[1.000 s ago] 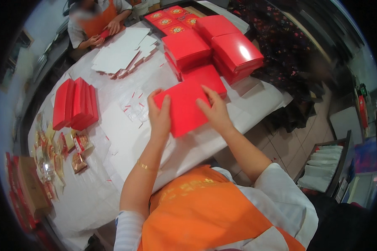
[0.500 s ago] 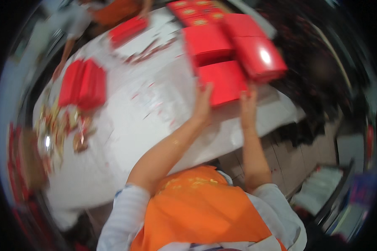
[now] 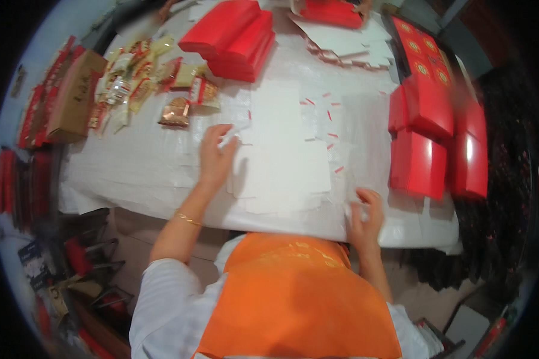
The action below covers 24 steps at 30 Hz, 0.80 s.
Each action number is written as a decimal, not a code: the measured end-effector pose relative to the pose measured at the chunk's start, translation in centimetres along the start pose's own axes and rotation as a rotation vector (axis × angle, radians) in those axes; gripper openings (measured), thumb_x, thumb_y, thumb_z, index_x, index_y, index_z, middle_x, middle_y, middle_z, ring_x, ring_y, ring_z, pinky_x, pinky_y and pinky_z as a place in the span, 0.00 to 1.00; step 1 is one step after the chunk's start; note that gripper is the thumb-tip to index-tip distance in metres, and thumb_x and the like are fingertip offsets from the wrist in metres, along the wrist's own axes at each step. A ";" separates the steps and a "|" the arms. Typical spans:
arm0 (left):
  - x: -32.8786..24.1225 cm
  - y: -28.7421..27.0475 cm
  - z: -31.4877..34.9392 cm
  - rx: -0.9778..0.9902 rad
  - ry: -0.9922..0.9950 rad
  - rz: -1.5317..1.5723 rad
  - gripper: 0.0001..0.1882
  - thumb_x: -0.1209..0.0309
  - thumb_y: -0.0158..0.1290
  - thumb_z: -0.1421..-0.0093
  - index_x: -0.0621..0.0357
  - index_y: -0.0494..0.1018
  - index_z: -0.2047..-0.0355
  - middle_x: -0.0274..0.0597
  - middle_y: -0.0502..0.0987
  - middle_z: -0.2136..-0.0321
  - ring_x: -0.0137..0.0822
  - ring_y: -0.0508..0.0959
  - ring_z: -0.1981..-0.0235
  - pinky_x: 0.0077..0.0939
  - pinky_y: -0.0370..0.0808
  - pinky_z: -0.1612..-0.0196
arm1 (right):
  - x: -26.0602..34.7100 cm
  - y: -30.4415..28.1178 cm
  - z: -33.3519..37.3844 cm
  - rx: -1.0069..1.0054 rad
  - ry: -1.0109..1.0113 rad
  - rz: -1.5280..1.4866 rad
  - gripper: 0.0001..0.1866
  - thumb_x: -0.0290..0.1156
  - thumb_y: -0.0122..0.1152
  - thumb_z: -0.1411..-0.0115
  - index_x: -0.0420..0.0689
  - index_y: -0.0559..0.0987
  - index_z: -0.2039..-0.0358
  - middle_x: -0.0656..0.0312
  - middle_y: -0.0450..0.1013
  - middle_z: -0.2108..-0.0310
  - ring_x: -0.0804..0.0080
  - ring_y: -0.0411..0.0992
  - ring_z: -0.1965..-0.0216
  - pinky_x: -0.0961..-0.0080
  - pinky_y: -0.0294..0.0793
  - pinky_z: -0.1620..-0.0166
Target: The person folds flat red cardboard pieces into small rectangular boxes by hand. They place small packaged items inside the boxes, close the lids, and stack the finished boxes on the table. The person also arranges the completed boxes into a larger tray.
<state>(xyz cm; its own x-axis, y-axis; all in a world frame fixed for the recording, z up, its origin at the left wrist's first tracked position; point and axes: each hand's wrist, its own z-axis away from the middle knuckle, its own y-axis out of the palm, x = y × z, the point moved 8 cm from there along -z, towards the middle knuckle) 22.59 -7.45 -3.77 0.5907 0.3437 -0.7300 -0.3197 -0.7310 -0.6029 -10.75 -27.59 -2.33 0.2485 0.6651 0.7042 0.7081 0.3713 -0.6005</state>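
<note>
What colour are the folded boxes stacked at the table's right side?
Red, glossy boxes; the head view shows them clearly.

A single head-worn fisheye camera looks steeply down from above the person's orange vest [image 3: 299,299] onto a white table [image 3: 132,167], facing forward across it so the far edge lies at the top of the frame. It sits close: the left hand [image 3: 217,157] and right hand [image 3: 365,216] fall in the middle band, and the forearms rise from the lower edge. Straight edges bow toward the dark round rim, where red boxes [image 3: 437,137] at right and a carton [image 3: 72,96] at left look squeezed.
</note>
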 end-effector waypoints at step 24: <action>2.5 2.9 2.1 0.067 -0.153 -0.120 0.24 0.70 0.59 0.44 0.65 0.74 0.47 0.51 0.70 0.58 0.49 0.73 0.55 0.38 0.71 0.50 | 2.2 14.9 -11.3 0.288 0.027 0.480 0.22 0.30 0.61 0.42 0.41 0.77 0.46 0.53 0.71 0.60 0.54 0.68 0.55 0.61 0.71 0.50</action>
<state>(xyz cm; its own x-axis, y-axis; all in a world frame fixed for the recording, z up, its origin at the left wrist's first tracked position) 21.58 -7.46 -7.96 0.5097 0.5157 -0.6886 -0.3054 -0.6399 -0.7052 7.78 -27.91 -5.42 0.5179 0.7876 0.3338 0.3033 0.1958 -0.9326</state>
